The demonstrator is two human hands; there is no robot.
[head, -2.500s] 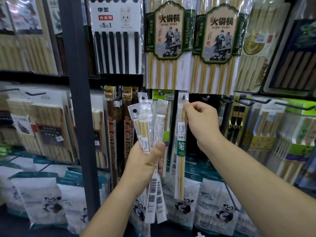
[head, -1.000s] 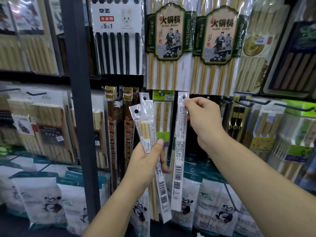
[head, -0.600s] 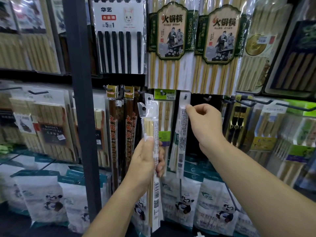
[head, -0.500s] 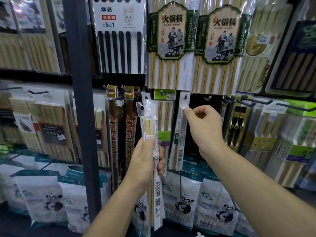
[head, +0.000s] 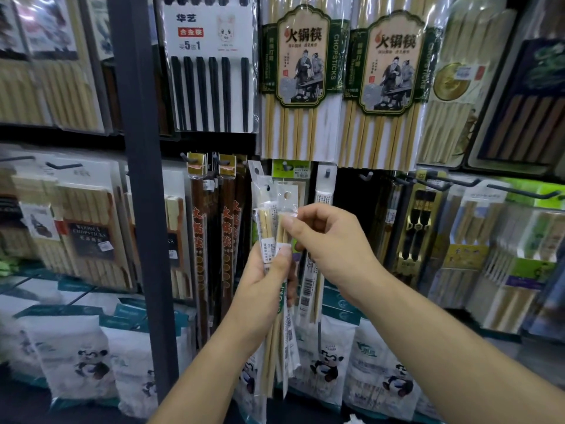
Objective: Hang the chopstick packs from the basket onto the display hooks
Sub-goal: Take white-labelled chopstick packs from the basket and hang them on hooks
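Left hand (head: 265,272) clamps bundle of chopstick packs (head: 269,228) upright before display; right hand (head: 328,240) fingers (head: 289,221) pinch front pack (head: 286,209); judgement: peel it free alone, aim header hole at hook (head: 327,172) carrying hung pack (head: 321,240); basket unseen.

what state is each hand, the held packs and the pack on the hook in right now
left hand: closed around a bunch of packs
right hand: pinching one pack near its top
held packs: upright, off the hooks
pinched pack: hang hole free, not hooked
hung pack: on its hook, untouched
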